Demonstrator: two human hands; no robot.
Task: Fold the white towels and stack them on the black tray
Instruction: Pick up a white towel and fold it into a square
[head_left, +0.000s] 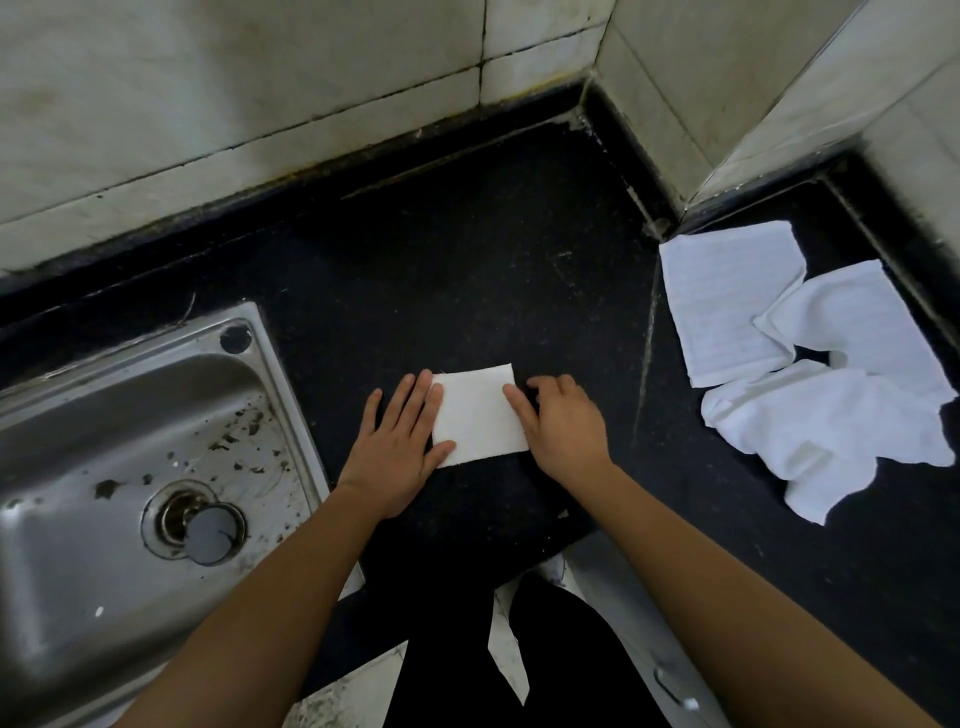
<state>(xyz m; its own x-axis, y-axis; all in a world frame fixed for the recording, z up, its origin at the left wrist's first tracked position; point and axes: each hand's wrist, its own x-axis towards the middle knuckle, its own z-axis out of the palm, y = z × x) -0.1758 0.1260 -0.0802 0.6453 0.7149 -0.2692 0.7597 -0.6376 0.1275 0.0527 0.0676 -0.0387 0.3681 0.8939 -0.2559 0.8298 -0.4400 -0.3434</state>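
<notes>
A small white towel (478, 415), folded into a neat rectangle, lies in the middle of the black surface in front of me. My left hand (395, 447) lies flat with straight fingers against the towel's left edge, its thumb on the lower left corner. My right hand (563, 426) touches the right edge with the index finger stretched out and the other fingers bent on the surface beside it. A black tray (488, 504) seems to lie under the towel, but it blends with the dark counter.
To the right lie loose white towels: one flat (727, 301), the others crumpled (831, 415). A steel sink (249, 332) with a drain plug (210, 532) fills the left. Tiled walls close the back and form a corner at the right.
</notes>
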